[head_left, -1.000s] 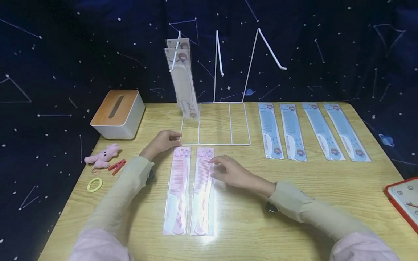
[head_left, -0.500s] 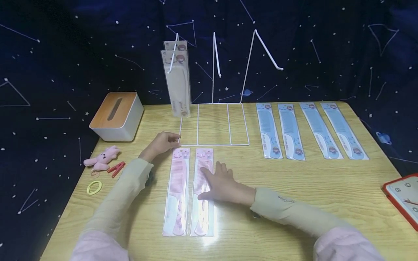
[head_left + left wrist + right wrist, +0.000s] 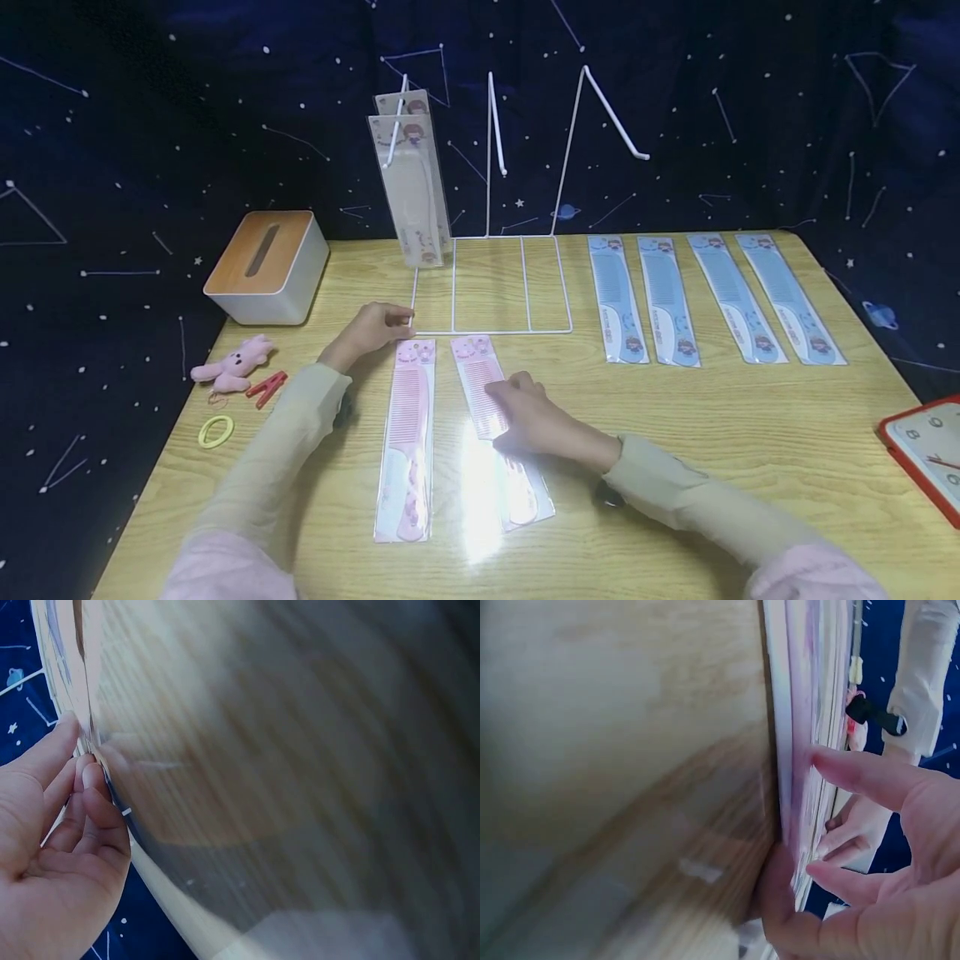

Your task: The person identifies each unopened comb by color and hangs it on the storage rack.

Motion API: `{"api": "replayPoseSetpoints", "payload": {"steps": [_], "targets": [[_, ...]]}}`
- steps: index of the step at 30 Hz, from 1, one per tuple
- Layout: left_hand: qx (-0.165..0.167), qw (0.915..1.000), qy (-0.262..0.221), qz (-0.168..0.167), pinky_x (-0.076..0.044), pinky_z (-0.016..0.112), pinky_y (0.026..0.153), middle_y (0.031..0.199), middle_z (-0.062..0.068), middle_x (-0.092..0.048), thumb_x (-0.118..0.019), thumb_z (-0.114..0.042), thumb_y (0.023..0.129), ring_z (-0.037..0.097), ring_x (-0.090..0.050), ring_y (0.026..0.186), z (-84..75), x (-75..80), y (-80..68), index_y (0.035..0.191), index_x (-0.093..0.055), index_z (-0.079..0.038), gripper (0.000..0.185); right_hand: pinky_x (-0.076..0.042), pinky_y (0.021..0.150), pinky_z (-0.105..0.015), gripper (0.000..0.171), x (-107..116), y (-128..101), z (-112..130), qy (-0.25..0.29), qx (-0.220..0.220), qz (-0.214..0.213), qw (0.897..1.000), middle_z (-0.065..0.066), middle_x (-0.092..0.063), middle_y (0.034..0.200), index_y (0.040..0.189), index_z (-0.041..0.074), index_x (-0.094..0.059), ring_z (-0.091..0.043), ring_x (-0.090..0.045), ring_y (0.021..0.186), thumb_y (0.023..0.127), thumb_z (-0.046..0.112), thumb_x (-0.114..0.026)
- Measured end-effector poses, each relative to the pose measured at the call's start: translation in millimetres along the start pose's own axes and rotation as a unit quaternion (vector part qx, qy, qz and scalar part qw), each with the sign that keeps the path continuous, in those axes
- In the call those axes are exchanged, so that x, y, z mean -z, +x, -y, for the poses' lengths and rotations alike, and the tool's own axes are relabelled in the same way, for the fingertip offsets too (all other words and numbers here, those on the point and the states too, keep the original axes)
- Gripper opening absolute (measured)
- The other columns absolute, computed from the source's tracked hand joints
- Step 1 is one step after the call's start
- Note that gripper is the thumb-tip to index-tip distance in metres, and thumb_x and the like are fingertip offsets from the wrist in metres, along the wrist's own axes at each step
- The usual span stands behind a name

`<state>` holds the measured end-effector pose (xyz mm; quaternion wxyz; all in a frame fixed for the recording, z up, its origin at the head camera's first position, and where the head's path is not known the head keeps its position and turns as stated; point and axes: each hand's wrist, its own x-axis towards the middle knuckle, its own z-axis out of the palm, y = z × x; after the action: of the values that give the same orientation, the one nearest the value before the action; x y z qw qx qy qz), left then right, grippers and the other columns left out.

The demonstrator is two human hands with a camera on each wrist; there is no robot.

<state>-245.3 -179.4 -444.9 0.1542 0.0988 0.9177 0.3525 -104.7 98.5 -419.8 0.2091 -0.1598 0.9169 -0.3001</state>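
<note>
Near the front of the wooden surface (image 3: 675, 433), the right hand (image 3: 536, 421) is pinching the skewed pink comb packet (image 3: 487, 392), while the left hand (image 3: 371, 327), fingers curled, is touching the wire rack (image 3: 491, 332); the glossy sleeve could slip out.

A wire rack (image 3: 491, 283) stands at the back of the bench (image 3: 675, 467). Two packaged combs (image 3: 411, 433) lie before it, four more (image 3: 712, 300) to its right. A tissue box (image 3: 266, 265) sits left.
</note>
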Motion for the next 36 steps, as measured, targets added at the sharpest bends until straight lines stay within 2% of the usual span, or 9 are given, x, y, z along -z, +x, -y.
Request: {"api": "replayPoseSetpoints", "payload": {"steps": [4,10,13,17,20,23,28,31,36], "targets": [[-0.004,1.0,-0.004,0.002,-0.054,0.036,0.086,0.12,0.018,-0.063,-0.067,-0.019,0.089,0.028,-0.059,0.106,2.3,-0.5,-0.2,0.129,-0.057,-0.002,0.045,-0.048,0.09,-0.046,0.079,2.5,0.1,-8.2,0.041,-0.005,-0.008,0.999,-0.018,-0.045,0.119,0.136,0.004,-0.048,-0.029,-0.049,0.102,0.064,0.006,-0.079],[-0.001,1.0,-0.005,0.003,-0.055,0.032,0.081,0.12,0.017,-0.063,-0.067,-0.019,0.089,0.026,-0.06,0.102,2.0,-1.2,-1.0,0.129,-0.057,-0.003,0.045,-0.04,0.103,-0.048,0.072,6.7,-1.9,-21.7,0.105,0.01,0.002,0.994,-0.016,-0.054,0.129,0.135,0.005,-0.048,-0.033,-0.049,0.119,0.07,0.009,-0.079],[0.002,1.0,-0.005,0.004,-0.055,0.029,0.074,0.118,0.017,-0.063,-0.067,-0.019,0.089,0.024,-0.06,0.094,-0.3,-0.7,-1.8,0.13,-0.057,-0.003,0.045,-0.048,0.088,-0.046,0.072,8.6,-6.2,-25.2,0.146,0.008,0.012,0.989,-0.016,-0.057,0.116,0.136,0.007,-0.047,-0.034,-0.054,0.103,0.071,0.007,-0.078],[0.001,1.0,-0.006,0.005,-0.054,0.026,0.07,0.117,0.017,-0.064,-0.067,-0.018,0.089,0.022,-0.06,0.087,-2.2,1.2,-2.3,0.129,-0.057,-0.002,0.045,-0.049,0.078,-0.041,0.073,12.8,-16.3,-23.9,0.203,0.004,0.008,0.979,-0.017,-0.053,0.114,0.138,0.01,-0.046,-0.034,-0.055,0.096,0.073,0.004,-0.077],[-0.006,1.0,-0.002,0.003,-0.053,0.026,0.071,0.116,0.017,-0.064,-0.068,-0.018,0.089,0.021,-0.06,0.088,-1.5,2.3,-1.9,0.129,-0.057,-0.001,0.045,-0.052,0.074,-0.034,0.073,19.6,-23.9,-19.4,0.26,0.023,-0.01,0.965,-0.018,-0.045,0.121,0.14,0.01,-0.042,-0.023,-0.058,0.087,0.075,-0.002,-0.073],[-0.009,1.0,0.0,0.002,-0.054,0.027,0.073,0.116,0.017,-0.065,-0.068,-0.019,0.088,0.023,-0.061,0.092,0.0,2.6,-1.0,0.128,-0.057,-0.001,0.045,-0.056,0.065,-0.027,0.074,31.4,-29.4,-12.3,0.325,0.081,-0.043,0.941,-0.02,-0.04,0.117,0.141,0.005,-0.037,-0.011,-0.057,0.077,0.075,-0.012,-0.067],[0.001,1.0,-0.007,0.006,-0.055,0.028,0.076,0.119,0.018,-0.063,-0.068,-0.019,0.089,0.025,-0.06,0.1,0.0,2.9,-0.6,0.129,-0.056,-0.001,0.046,-0.058,0.075,-0.033,0.073,57.4,-32.8,3.6,0.369,0.221,-0.145,0.891,-0.019,-0.043,0.115,0.137,-0.007,-0.034,-0.011,-0.063,0.095,0.071,-0.025,-0.062],[0.008,0.9999,-0.008,0.004,-0.055,0.028,0.075,0.119,0.018,-0.063,-0.068,-0.019,0.089,0.025,-0.06,0.1,-0.9,2.3,-0.3,0.129,-0.056,-0.002,0.045,-0.057,0.078,-0.033,0.072,71.3,-31.6,12.8,0.371,0.275,-0.19,0.867,-0.015,-0.046,0.114,0.135,-0.011,-0.032,-0.011,-0.063,0.1,0.07,-0.028,-0.059],[0.014,0.9999,-0.007,0.004,-0.054,0.026,0.073,0.119,0.017,-0.063,-0.068,-0.018,0.089,0.024,-0.059,0.098,-0.5,1.0,1.6,0.129,-0.057,-0.003,0.045,-0.057,0.077,-0.031,0.073,85.1,-26.6,23.2,0.376,0.27,-0.222,0.858,-0.013,-0.048,0.112,0.136,-0.011,-0.032,-0.01,-0.064,0.099,0.071,-0.028,-0.059]]}}
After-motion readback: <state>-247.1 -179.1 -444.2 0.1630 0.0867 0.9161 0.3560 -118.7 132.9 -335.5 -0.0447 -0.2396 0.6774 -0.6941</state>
